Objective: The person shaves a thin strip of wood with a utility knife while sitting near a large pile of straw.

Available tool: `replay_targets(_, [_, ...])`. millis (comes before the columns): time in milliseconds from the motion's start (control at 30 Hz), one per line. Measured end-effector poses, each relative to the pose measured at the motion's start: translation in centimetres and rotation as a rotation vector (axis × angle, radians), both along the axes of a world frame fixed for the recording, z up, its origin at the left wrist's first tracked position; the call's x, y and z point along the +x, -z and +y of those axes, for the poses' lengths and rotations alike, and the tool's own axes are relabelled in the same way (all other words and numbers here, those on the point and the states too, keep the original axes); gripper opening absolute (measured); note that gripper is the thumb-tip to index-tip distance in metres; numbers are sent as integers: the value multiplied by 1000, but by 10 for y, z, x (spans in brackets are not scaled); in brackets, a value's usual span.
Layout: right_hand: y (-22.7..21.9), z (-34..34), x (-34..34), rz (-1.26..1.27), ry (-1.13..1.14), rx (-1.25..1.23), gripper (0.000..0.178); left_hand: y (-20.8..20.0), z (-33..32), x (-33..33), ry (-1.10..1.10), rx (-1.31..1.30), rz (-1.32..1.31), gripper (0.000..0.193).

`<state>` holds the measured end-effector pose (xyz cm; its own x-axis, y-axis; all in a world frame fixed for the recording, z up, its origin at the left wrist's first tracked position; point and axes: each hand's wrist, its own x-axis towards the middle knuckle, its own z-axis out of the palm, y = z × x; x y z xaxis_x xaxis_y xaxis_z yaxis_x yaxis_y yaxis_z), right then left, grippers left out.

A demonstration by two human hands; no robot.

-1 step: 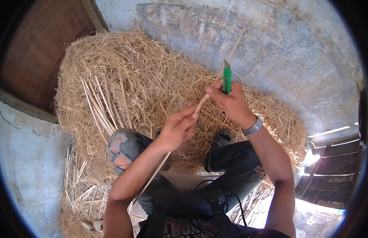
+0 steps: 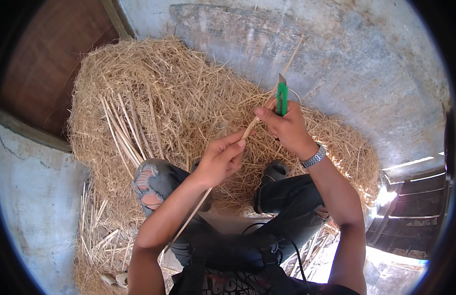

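A thin, pale bamboo strip (image 2: 248, 129) runs slantwise between my hands. Its far end rises toward the wall and its lower end passes under my left forearm toward my lap. Near the strip's middle, my left hand (image 2: 219, 160) pinches it between thumb and fingers. Higher along it, my right hand (image 2: 286, 127) is closed round a green utility knife (image 2: 282, 100), its thumb against the strip. The short metal blade is out and points up and away from me. My right fingers are partly hidden behind the knife and strip. A metal-band watch (image 2: 314, 156) circles my right wrist.
A big heap of dry straw (image 2: 174, 93) lies ahead of me against a stained wall (image 2: 346, 64). Several split strips (image 2: 122, 130) lean by my left knee (image 2: 151, 184). More strips (image 2: 102, 238) are scattered at the lower left. Slatted boards (image 2: 410, 211) stand at the right.
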<state>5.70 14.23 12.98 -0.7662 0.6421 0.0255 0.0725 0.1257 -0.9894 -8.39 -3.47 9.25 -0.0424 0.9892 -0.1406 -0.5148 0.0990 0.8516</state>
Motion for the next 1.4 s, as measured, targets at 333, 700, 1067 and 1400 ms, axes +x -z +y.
replay_targets(333, [-3, 43, 21, 374, 197, -272, 25, -5, -12, -1, 129, -80, -345, 49])
replay_targets(700, [-17, 31, 24, -470, 251, 539, 44, 3, -2, -2, -53, -39, -125, 44])
replay_targets(1067, [-1, -10, 13, -662, -146, 674, 20, 5, 1, 3, -143, -13, 154, 48])
replay_targets(1400, [8, -10, 6, -683, -135, 695, 21, 4, -3, 3, -152, 1, 190, 47])
